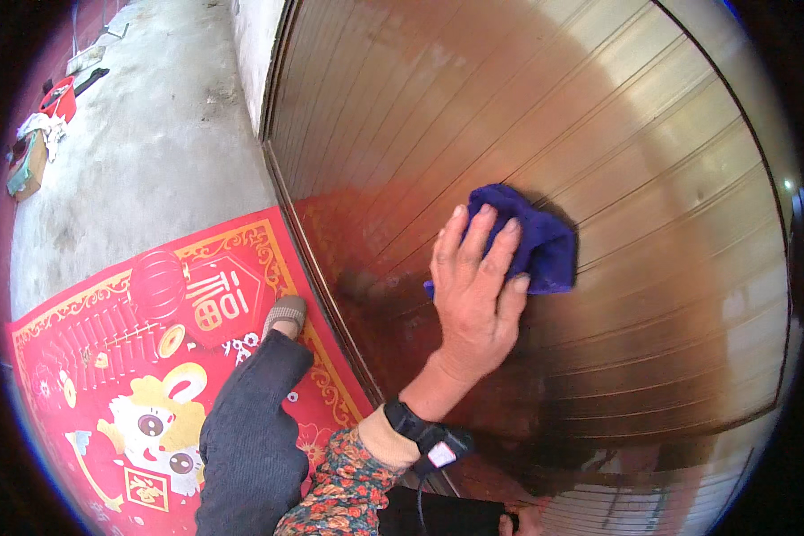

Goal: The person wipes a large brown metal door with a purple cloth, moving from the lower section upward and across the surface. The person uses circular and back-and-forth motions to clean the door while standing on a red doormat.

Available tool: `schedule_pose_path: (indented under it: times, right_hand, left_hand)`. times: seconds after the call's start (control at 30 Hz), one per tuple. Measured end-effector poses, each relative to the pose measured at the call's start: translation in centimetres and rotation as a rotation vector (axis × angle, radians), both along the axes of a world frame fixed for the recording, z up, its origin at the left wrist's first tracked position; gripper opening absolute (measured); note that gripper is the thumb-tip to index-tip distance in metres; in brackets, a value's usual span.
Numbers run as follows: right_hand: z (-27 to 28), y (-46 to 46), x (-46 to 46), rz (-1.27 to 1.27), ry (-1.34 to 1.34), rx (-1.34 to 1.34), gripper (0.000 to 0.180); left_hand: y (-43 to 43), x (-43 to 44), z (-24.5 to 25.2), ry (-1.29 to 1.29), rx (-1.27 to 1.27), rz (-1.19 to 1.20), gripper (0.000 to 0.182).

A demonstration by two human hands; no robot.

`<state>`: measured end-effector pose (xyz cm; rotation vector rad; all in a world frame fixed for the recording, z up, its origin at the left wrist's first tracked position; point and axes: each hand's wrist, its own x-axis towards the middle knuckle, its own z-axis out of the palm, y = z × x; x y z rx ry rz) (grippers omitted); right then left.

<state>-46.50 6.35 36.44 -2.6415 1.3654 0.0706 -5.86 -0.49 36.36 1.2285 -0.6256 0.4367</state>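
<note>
A purple-blue cloth lies bunched against a glossy brown door panel with fine parallel grooves. My left hand presses it to the panel, fingers spread over the cloth's near side. A black band with a small device and a cable circles that wrist, below a floral sleeve. At the bottom edge a small patch of skin, seemingly my right hand, shows beside dark cloth. Most of it is cut off, so what it touches stays hidden.
A red printed mat bearing writing and cartoon figures lies along the door's track. My shoe rests on it. Across the concrete floor stand a red bucket, a cardboard box with cloths, and a dustpan.
</note>
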Motion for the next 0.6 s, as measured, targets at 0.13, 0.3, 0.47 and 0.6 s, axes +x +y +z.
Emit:
schedule_pose_path:
  times: [0.13, 0.3, 0.47, 0.6]
  right_hand:
    - [0.5, 0.4, 0.7, -0.071, -0.019, 0.081, 0.022]
    - [1.3, 0.2, 1.7, -0.038, 0.010, 0.090, 0.022]
    - [1.0, -0.4, 1.6, 0.074, 0.058, -0.003, 0.023]
    - [0.3, -0.6, 0.5, 0.015, 0.052, 0.054, 0.023]
  left_hand:
    - [-1.0, 1.9, -7.5, 0.136, 0.002, 0.157, 0.046]
    - [-1.8, 2.6, -25.5, 0.813, 0.275, 0.193, 0.048]
    - [-0.4, -0.6, -34.7, 1.090, 0.527, 0.096, 0.046]
    - [0.6, 1.9, -34.9, 0.994, 0.395, 0.162, 0.040]
